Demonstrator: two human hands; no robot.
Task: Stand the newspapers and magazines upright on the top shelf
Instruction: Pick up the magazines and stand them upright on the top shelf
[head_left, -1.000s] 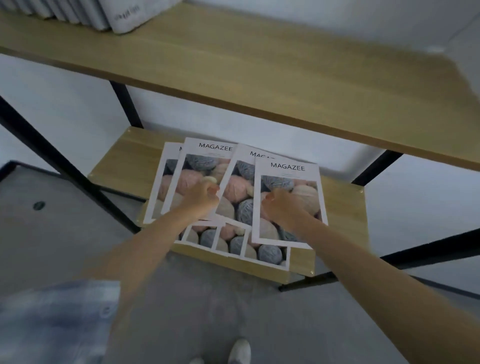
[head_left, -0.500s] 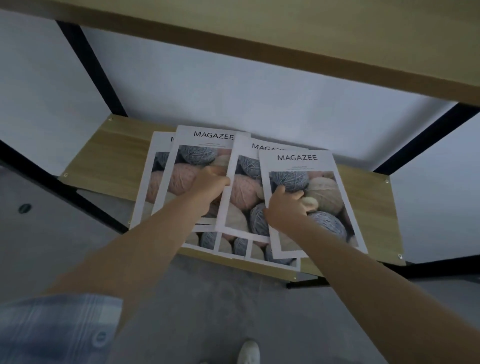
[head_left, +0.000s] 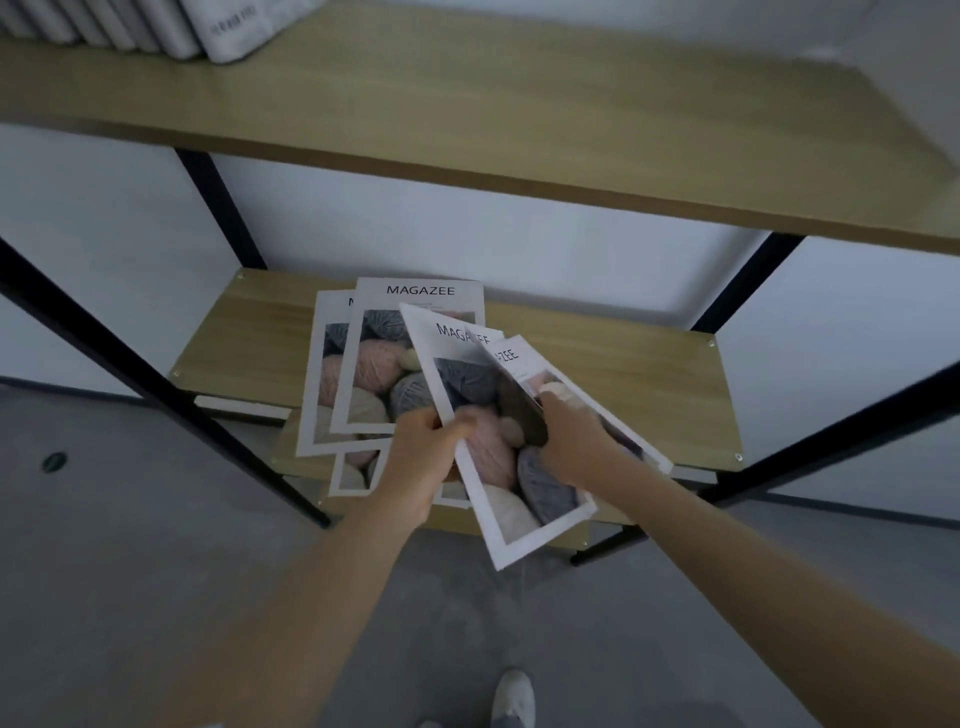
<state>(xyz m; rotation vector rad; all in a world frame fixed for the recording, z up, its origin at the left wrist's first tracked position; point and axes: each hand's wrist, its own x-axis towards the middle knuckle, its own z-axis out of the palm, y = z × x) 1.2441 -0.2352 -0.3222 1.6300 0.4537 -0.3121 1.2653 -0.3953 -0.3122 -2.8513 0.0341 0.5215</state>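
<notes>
Several "MAGAZEE" magazines with yarn-ball covers lie on the low wooden shelf (head_left: 639, 384). My left hand (head_left: 426, 457) grips the left edge of one magazine (head_left: 498, 467), lifted and tilted off the pile. My right hand (head_left: 571, 441) holds a second magazine (head_left: 550, 379) raised beside it, partly overlapping the first. Two more magazines (head_left: 374, 374) stay flat on the shelf at the left, with another peeking out below them. The top shelf (head_left: 519, 119) runs across the upper view, and grey newspapers (head_left: 156, 26) stand upright at its far left.
Black metal frame posts (head_left: 223, 208) stand left and right of the low shelf. A white wall is behind. Grey floor lies below, with my shoe (head_left: 511, 696) at the bottom edge and a small dark floor drain (head_left: 54, 461) at left.
Both hands have closed on the two right-hand magazines and lifted them off the pile, tilting them toward me. The view has tipped up, showing the top shelf again.
</notes>
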